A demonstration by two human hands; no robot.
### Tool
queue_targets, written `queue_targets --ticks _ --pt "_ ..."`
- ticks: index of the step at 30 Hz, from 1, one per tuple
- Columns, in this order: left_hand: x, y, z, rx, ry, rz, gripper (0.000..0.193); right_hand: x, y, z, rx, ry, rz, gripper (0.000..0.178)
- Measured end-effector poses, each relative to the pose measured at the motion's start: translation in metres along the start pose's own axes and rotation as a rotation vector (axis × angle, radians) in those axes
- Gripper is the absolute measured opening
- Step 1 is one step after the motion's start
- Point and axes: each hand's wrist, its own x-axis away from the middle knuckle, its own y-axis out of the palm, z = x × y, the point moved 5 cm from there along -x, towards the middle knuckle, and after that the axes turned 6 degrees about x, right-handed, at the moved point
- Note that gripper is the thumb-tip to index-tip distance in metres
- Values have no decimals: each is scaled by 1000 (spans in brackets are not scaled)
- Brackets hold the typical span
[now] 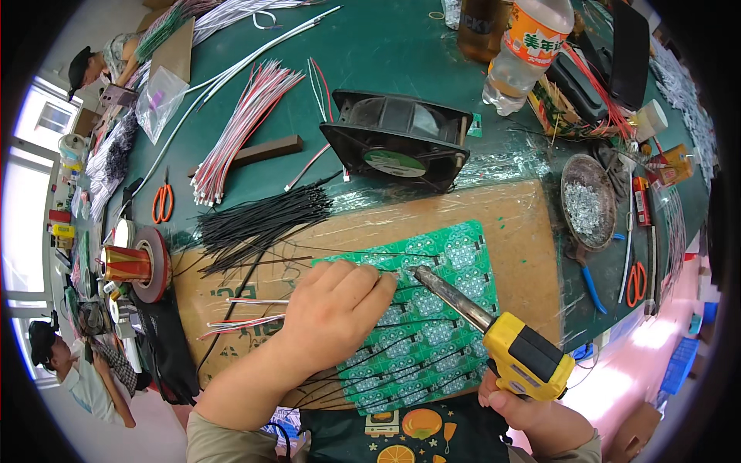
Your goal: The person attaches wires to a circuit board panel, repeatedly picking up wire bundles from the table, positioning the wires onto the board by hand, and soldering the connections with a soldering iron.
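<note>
My right hand [513, 401] grips a yellow-and-black soldering gun [531, 359] with a metal barrel. Its tip meets the upper part of a green circuit board panel [463, 332], just right of my left fingertips. My left hand [336, 312] is closed in a pinch over the panel's left side; what lies between the fingertips is hidden. Red and white wires [243, 322] run under that hand from the left. Thin black wires lie across rows of the panel, which rests on a brown cardboard sheet [525, 231].
Black wires [258, 220] lie bundled left of the panel, near a solder spool [154, 262]. Beyond stand a black fan [397, 143], red-and-white wires [243, 127] and a bottle [529, 54]. Rightward are a metal dish [588, 202] and blue-handled pliers [590, 289]. Two people sit at left.
</note>
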Motion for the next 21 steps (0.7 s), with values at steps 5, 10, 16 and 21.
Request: queue_targets --ticks 5,10,16,21 --pt "1 2 0 -4 -7 -7 29 1 -5 11 117 -8 -50 52" --pt "0 2 1 1 31 -41 26 0 -2 1 145 -63 16 50" --pt "-1 2 2 -4 4 -18 27 -1 -3 4 112 -81 31 49" --pt "-1 2 2 19 -5 -24 27 -2 -3 1 143 -106 36 47"
